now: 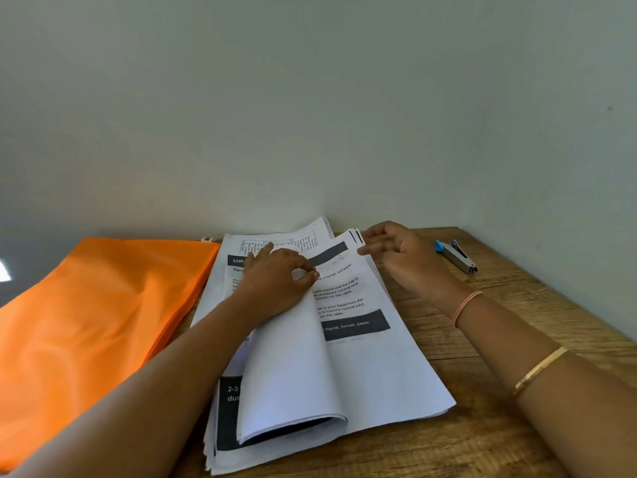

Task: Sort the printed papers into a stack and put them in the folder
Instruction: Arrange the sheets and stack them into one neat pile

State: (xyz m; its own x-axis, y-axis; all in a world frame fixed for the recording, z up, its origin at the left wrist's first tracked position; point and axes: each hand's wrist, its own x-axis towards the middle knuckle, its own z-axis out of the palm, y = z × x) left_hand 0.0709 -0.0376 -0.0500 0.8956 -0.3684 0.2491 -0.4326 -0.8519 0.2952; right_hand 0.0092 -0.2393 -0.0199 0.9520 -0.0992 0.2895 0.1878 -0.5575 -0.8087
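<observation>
From my seat at the remote feed, the printed papers [362, 367] lie in a loose pile in the middle of the wooden counter [482, 426], edges fanned and not squared. The top few leaves are turned over to the left in a soft roll, blank backs up. The orange folder [86, 305] lies flat just left of the pile, its near edge touching or nearly touching the sheets. A small stapler [456, 256] sits well off at the far right.

The left hand [275, 281] rests palm down on the turned leaves, its grip closed with thumb and forefinger meeting on the edge of the rolled sheet. The right hand [403, 257] is at the far right corner of the pile with its fingers curled. Its grip looks to me like a light pinch on the corner of a few sheets, though the view is small there.

I judge the paper light, limp and slippery sheet on sheet, so one leaf will buckle and a lifted pile will slide apart. I would flatten the roll, take the pile by both long edges, tap it square on the counter, then hold it firmly near one short end to feed it into the folder
</observation>
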